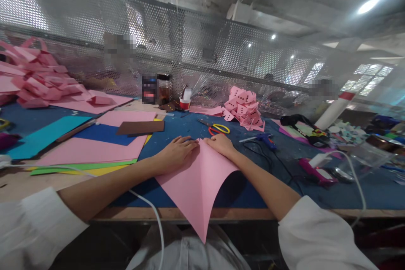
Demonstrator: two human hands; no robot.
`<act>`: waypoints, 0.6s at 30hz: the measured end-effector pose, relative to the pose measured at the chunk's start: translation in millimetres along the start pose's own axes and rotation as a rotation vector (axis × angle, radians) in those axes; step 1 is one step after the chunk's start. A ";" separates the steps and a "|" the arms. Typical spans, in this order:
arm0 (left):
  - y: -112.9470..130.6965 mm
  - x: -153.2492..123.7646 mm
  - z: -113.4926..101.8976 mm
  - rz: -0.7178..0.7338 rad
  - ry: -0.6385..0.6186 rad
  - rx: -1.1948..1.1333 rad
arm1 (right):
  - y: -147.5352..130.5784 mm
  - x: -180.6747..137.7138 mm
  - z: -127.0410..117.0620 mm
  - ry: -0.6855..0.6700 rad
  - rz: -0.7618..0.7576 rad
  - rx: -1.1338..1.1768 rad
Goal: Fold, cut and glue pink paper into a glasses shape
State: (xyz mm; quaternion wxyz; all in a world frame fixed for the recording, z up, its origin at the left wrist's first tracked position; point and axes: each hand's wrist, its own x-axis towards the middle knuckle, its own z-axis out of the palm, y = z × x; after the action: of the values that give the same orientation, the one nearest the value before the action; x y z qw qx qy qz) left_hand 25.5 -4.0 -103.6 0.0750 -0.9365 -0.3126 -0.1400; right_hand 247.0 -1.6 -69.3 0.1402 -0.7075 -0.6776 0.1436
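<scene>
A sheet of pink paper (pixel 198 183) with a crease down its middle lies at the table's front edge, one corner hanging over toward my lap. My left hand (pixel 179 154) rests on the sheet's upper left part, fingers stretched out over it. At the top of the crease, the curled fingers of my right hand (pixel 221 144) grip the paper; the fingertips are partly hidden. The sheet's right side bows upward below that hand. Just beyond my hands lie scissors (pixel 218 129) with yellow and red handles.
Coloured sheets (pixel 104 154) and a brown card strip (pixel 141 127) lie left. Pink folded pieces (pixel 44 78) are heaped at far left, dotted pink ones (pixel 243 107) at the back. A blue glue gun (pixel 267 140) with its cable and a white cord (pixel 155 211) are nearby.
</scene>
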 end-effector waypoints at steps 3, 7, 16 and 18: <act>0.2 -0.6 -0.3 0.001 0.004 0.002 | 1.5 1.0 0.2 -0.011 -0.015 0.009; -0.7 -0.6 0.4 0.003 0.013 -0.011 | 2.4 1.0 1.8 0.008 -0.002 0.025; 1.2 5.4 -3.6 0.004 0.009 -0.004 | -0.5 -1.1 3.2 0.020 0.002 0.012; 2.0 6.0 -4.4 -0.005 0.006 -0.002 | 0.1 -0.3 4.5 0.026 0.002 0.008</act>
State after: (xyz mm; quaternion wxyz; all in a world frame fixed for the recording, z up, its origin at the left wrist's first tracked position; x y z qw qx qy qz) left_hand 30.3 -3.2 -97.7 0.0747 -0.9355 -0.3144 -0.1431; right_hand 245.3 -1.9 -73.5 0.1517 -0.7096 -0.6743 0.1370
